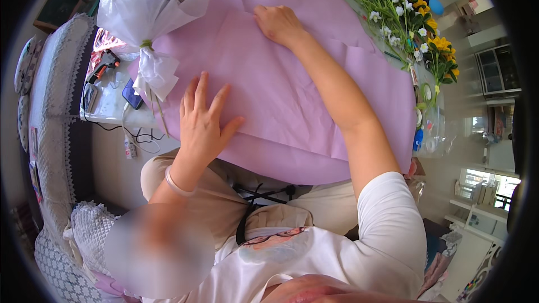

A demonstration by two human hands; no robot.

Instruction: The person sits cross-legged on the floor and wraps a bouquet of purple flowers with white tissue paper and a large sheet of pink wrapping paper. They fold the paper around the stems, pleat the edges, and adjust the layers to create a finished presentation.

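A large sheet of purple wrapping paper (pixel 269 92), with folds and creases, spreads across the table before me and hangs over its near edge. My left hand (pixel 202 120) rests on it with fingers apart and palm down. Further up, my right hand (pixel 276 23) lies on a folded layer of the paper with its fingers curled; whether it pinches the edge is not visible. Beside my left hand, a bouquet in white wrapping (pixel 147 25) lies on the paper's left part, tied with a green band, its stems pointing toward me.
Artificial flowers with green stems (pixel 396 17) line the table's right side. Rolls of tape (pixel 418 117) lie below them. At the left are a glue gun (pixel 103 66), a blue phone (pixel 132 94) and a white cable (pixel 124 120). A sofa (pixel 54 80) stands further left.
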